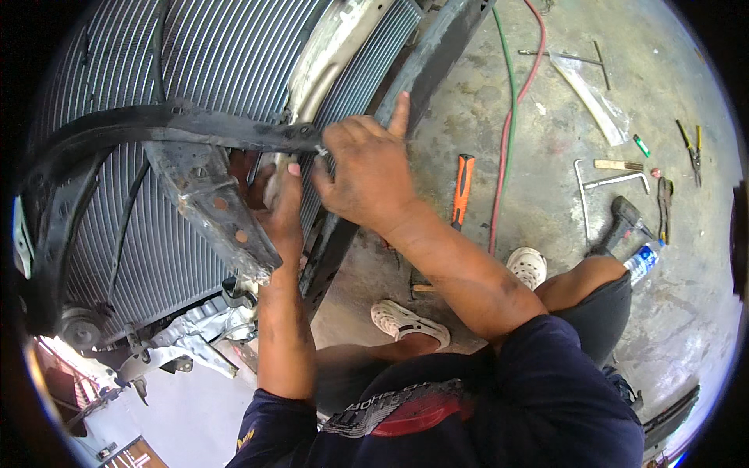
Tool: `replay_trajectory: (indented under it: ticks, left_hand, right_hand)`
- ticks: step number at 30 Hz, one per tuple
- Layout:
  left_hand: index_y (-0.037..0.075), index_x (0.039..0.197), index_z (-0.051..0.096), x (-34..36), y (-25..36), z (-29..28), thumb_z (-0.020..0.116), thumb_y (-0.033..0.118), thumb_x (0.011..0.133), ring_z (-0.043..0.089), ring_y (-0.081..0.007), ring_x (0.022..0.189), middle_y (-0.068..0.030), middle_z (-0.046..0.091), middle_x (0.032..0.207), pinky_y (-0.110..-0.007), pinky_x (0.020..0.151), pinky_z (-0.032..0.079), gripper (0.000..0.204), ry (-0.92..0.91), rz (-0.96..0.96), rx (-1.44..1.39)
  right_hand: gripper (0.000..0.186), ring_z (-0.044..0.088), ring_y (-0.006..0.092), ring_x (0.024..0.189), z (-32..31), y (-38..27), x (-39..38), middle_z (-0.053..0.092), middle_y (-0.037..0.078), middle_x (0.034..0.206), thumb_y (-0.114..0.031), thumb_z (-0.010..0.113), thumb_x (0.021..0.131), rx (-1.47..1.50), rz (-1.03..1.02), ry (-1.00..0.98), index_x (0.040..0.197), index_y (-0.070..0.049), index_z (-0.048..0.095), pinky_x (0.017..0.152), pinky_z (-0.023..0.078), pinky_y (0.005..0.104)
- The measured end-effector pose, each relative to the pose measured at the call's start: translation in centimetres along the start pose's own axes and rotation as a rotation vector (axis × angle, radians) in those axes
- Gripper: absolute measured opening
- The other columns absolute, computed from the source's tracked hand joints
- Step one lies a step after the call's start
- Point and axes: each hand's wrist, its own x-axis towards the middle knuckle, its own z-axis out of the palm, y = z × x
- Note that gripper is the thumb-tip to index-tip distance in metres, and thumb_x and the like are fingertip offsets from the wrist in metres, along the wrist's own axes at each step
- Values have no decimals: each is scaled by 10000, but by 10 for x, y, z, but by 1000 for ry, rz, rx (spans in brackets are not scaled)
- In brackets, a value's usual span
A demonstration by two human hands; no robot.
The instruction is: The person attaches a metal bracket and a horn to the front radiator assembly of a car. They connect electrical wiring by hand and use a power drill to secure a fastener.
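Hands are working at the black metal support frame that is lying across the finned radiator. My right hand is resting on the frame's bar, thumb stretched up, fingers pinching a small white piece — I cannot tell what it is. My left hand is reaching just under the frame behind its bracket; its grip is hidden. Right of the frame, an orange-handled tool is lying on the concrete floor.
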Motion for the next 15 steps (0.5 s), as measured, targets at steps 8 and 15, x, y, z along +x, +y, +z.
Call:
replay_trajectory:
  ticks: [8,15]
  left_hand:
    - [-84,1501,389,8,2,-12,812,65,958,650,-259,1192,-210,644,1315,-420,1048,545,704,-52,114,86]
    - [-70,1342,519,22,0,-12,780,149,1014,649,-193,976,-132,715,1110,-323,939,510,473,-75,41,109]
  right_hand:
    - [242,723,329,1018,11,13,-15,730,144,935,-192,759,817,179,-145,59,984,-32,685,1281,253,634]
    - [225,725,353,954,17,10,-10,711,161,844,-184,754,812,210,-142,157,966,-35,683,1265,287,620]
